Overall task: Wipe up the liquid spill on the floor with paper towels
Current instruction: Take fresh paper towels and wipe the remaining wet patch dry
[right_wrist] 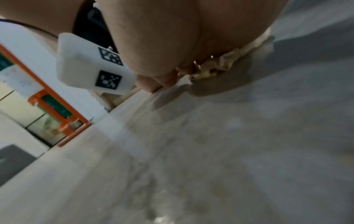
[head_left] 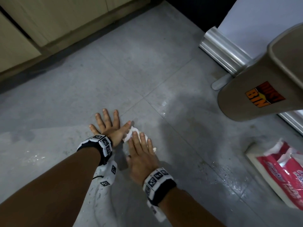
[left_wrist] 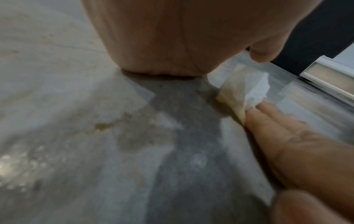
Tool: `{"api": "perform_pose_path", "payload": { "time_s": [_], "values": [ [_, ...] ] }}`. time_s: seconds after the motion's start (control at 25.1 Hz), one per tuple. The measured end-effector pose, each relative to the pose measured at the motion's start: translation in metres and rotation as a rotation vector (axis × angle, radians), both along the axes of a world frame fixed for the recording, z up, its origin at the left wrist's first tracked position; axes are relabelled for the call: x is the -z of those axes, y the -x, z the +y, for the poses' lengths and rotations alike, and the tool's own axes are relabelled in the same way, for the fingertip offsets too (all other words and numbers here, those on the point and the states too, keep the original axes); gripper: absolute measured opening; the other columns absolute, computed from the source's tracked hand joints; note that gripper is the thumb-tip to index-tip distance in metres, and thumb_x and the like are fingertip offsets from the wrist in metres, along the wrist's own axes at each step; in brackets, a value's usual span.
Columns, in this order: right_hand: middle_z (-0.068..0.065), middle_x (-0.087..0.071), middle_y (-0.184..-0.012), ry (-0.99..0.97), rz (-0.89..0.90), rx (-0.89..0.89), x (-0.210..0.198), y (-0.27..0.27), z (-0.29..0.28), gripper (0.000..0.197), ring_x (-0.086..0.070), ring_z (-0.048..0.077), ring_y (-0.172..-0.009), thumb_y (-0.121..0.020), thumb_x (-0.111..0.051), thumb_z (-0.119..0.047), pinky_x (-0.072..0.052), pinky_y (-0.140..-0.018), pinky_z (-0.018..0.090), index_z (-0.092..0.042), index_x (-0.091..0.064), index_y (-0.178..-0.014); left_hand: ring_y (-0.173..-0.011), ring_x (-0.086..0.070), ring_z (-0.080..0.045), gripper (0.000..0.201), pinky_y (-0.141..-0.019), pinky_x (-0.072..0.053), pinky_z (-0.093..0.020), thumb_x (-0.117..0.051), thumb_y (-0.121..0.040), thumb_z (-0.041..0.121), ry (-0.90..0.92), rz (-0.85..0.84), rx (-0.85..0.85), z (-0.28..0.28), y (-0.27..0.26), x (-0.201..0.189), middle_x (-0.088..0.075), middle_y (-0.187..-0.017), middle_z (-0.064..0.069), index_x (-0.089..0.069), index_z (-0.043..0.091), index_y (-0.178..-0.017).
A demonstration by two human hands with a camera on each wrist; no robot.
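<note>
A crumpled white paper towel (head_left: 131, 134), stained yellowish and wet, lies on the grey tiled floor (head_left: 131, 66). My right hand (head_left: 140, 148) presses flat on it with straight fingers. My left hand (head_left: 106, 126) lies flat on the floor just left of it, fingers spread, its thumb touching the towel's edge. In the left wrist view the towel (left_wrist: 247, 89) pokes out past my right hand's fingers (left_wrist: 277, 128), and a brownish puddle (left_wrist: 107, 125) sits on the tile. The right wrist view shows the soaked towel (right_wrist: 220, 63) squashed under my palm. Wet streaks (head_left: 229, 174) glisten to the right.
A tan dustbin (head_left: 255, 89) stands at the right, close to my hands. A torn red and white pack of paper towels (head_left: 282, 171) lies on the floor at the right edge. A metal appliance base (head_left: 224, 51) and beige cabinets (head_left: 49, 22) border the floor.
</note>
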State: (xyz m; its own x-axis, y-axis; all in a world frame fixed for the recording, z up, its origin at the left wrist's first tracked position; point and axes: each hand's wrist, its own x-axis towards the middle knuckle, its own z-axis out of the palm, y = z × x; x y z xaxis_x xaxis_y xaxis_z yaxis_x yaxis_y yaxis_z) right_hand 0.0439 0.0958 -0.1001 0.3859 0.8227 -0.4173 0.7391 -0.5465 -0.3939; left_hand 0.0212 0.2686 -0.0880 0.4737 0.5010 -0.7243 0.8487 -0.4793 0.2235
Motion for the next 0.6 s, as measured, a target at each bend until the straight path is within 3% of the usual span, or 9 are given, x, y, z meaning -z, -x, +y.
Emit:
{"api": "perform_pose_path", "payload": {
  "time_s": [0.08, 0.12, 0.2, 0.28, 0.44, 0.52, 0.6],
  "values": [
    [0.007, 0.025, -0.158, -0.020, 0.048, 0.023, -0.004, 0.020, 0.005, 0.078, 0.026, 0.026, -0.144, -0.099, -0.038, -0.035, 0.011, -0.117, 0.050, -0.015, 0.016, -0.151, -0.141, 0.039, -0.033, 0.087, -0.114, 0.018, -0.063, -0.014, -0.087, 0.082, 0.004, 0.004, 0.007, 0.000, 0.000, -0.001, 0.043, -0.154, -0.004, 0.022, 0.037, -0.152],
    [0.007, 0.020, -0.160, -0.036, 0.039, -0.029, -0.003, 0.028, -0.004, 0.075, 0.021, 0.026, -0.146, -0.100, -0.036, -0.035, 0.007, -0.118, 0.051, -0.015, 0.014, -0.152, -0.140, 0.039, -0.033, 0.087, -0.114, 0.018, -0.063, -0.014, -0.087, 0.081, 0.006, 0.002, 0.005, 0.000, 0.000, -0.002, 0.043, -0.153, -0.004, 0.022, 0.036, -0.153],
    [0.008, 0.004, -0.162, -0.062, -0.072, -0.154, 0.003, 0.024, -0.040, 0.065, 0.004, 0.028, -0.149, -0.100, -0.033, -0.032, -0.005, -0.119, 0.054, -0.013, -0.002, -0.154, -0.141, 0.039, -0.033, 0.088, -0.114, 0.017, -0.064, -0.013, -0.087, 0.082, 0.001, 0.004, 0.014, 0.000, -0.002, -0.003, 0.043, -0.153, -0.004, 0.023, 0.036, -0.153],
    [0.009, -0.001, -0.162, -0.059, -0.158, -0.096, 0.014, -0.003, -0.063, 0.066, -0.005, 0.030, -0.149, -0.095, -0.037, -0.030, -0.010, -0.118, 0.055, -0.012, -0.010, -0.153, -0.141, 0.038, -0.033, 0.089, -0.114, 0.017, -0.064, -0.013, -0.086, 0.083, -0.015, 0.010, 0.019, -0.001, -0.001, -0.002, 0.042, -0.154, -0.004, 0.022, 0.036, -0.153],
    [0.011, 0.021, -0.159, 0.032, -0.127, 0.212, 0.015, -0.038, -0.021, 0.074, 0.018, 0.032, -0.146, -0.095, -0.031, -0.034, 0.005, -0.119, 0.053, -0.009, 0.008, -0.153, -0.142, 0.037, -0.033, 0.090, -0.114, 0.017, -0.063, -0.014, -0.084, 0.085, -0.035, 0.008, 0.007, -0.003, 0.000, 0.000, 0.041, -0.155, -0.003, 0.021, 0.038, -0.152],
    [0.010, 0.027, -0.157, 0.013, -0.048, 0.156, 0.007, -0.020, 0.004, 0.072, 0.025, 0.030, -0.144, -0.099, -0.027, -0.035, 0.007, -0.119, 0.051, -0.012, 0.016, -0.151, -0.142, 0.037, -0.033, 0.092, -0.114, 0.016, -0.064, -0.016, -0.084, 0.086, -0.039, 0.013, 0.010, -0.003, 0.001, 0.001, 0.041, -0.155, -0.004, 0.021, 0.038, -0.153],
    [0.009, 0.022, -0.159, -0.032, -0.020, -0.008, -0.001, 0.005, -0.004, 0.068, 0.020, 0.028, -0.146, -0.101, -0.027, -0.034, 0.002, -0.119, 0.051, -0.013, 0.013, -0.152, -0.141, 0.039, -0.034, 0.094, -0.114, 0.016, -0.064, -0.018, -0.083, 0.086, -0.031, 0.020, 0.013, -0.002, 0.000, 0.000, 0.043, -0.153, -0.004, 0.023, 0.038, -0.152]
  ]
}}
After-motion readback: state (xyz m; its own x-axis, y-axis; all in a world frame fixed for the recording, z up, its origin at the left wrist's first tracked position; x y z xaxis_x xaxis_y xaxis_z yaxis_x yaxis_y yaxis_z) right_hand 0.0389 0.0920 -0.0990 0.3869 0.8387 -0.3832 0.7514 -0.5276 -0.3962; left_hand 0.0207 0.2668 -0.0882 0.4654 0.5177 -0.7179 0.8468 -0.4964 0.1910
